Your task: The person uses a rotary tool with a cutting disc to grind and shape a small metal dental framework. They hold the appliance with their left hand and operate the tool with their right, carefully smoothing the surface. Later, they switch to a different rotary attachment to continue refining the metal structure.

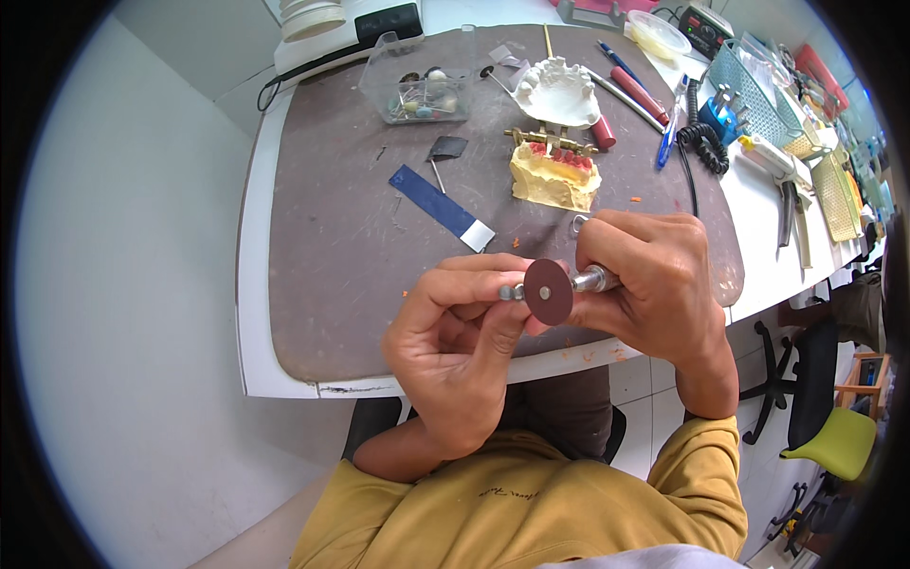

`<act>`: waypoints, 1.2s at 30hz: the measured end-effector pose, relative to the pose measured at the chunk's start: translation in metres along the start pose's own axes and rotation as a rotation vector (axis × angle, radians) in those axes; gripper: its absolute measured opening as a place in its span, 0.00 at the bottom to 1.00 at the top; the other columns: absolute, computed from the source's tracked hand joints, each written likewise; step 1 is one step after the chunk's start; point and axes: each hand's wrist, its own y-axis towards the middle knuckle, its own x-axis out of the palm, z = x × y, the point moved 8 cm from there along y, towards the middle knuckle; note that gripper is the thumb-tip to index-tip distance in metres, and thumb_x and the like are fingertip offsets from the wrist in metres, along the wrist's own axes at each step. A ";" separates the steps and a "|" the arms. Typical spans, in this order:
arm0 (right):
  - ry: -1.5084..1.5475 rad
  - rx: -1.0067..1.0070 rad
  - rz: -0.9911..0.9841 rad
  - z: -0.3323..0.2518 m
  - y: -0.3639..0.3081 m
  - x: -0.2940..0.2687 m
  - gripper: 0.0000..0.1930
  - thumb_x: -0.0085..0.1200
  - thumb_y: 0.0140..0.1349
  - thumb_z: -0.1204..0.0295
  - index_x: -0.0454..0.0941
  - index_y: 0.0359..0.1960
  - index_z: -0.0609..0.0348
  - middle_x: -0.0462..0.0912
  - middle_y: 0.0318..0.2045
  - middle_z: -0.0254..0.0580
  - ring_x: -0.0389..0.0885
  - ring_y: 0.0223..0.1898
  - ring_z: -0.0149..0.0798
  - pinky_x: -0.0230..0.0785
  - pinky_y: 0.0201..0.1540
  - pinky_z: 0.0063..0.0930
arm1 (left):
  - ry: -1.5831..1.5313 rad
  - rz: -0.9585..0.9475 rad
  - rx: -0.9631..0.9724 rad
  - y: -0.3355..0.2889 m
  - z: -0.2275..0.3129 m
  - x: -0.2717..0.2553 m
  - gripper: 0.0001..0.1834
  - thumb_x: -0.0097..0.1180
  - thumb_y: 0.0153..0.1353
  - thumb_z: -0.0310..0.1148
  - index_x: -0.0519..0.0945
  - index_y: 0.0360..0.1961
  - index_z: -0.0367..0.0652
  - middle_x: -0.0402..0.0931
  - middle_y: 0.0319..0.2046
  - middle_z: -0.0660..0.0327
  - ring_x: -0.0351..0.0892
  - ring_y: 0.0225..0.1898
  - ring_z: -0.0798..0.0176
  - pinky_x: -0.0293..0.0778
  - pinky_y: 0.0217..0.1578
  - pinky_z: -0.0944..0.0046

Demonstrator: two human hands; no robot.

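My right hand [654, 284] is closed round a silver rotary handpiece [595, 279], which carries a thin reddish-brown disc [550, 275]. Between the thumb and forefinger of my left hand [450, 346] is a small grey metal piece [510, 293], right beside the disc's left face. Whether disc and metal touch cannot be made out. Both hands are above the table's front edge. Just beyond them stands a dental model on a brass articulator [590, 145], with a yellowish lower cast [555, 190] bearing red wax-like teeth and a white upper cast [557, 93] tipped back.
A blue strip [427, 197] with a white end lies on the brown mat [332, 275]. Behind it are a dark square [447, 147] and a clear box [417, 95] of small tool bits. Pens, a coiled black cord [704, 147] and a blue basket [758, 90] lie right.
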 end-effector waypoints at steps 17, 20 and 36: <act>0.132 0.150 0.228 0.013 0.002 -0.018 0.08 0.65 0.42 0.75 0.78 0.23 0.61 0.76 0.20 0.37 0.76 0.19 0.34 0.65 0.22 0.23 | -0.349 -0.025 -0.374 0.004 -0.020 0.000 0.17 0.58 0.63 0.27 0.71 0.50 0.32 0.81 0.39 0.46 0.85 0.37 0.59 0.83 0.35 0.68; 0.229 0.084 0.118 0.009 0.007 -0.014 0.11 0.62 0.40 0.78 0.82 0.29 0.62 0.80 0.25 0.40 0.81 0.25 0.35 0.70 0.27 0.23 | -0.347 -0.030 -0.407 0.004 -0.021 0.002 0.15 0.57 0.63 0.28 0.72 0.48 0.33 0.81 0.37 0.48 0.85 0.33 0.60 0.81 0.30 0.71; 0.297 0.087 -0.014 0.007 0.008 -0.009 0.10 0.65 0.41 0.76 0.79 0.26 0.64 0.80 0.26 0.42 0.80 0.25 0.36 0.70 0.28 0.23 | -0.470 -0.034 -0.348 0.005 -0.026 0.000 0.13 0.57 0.63 0.26 0.73 0.48 0.37 0.77 0.45 0.54 0.80 0.41 0.64 0.76 0.40 0.70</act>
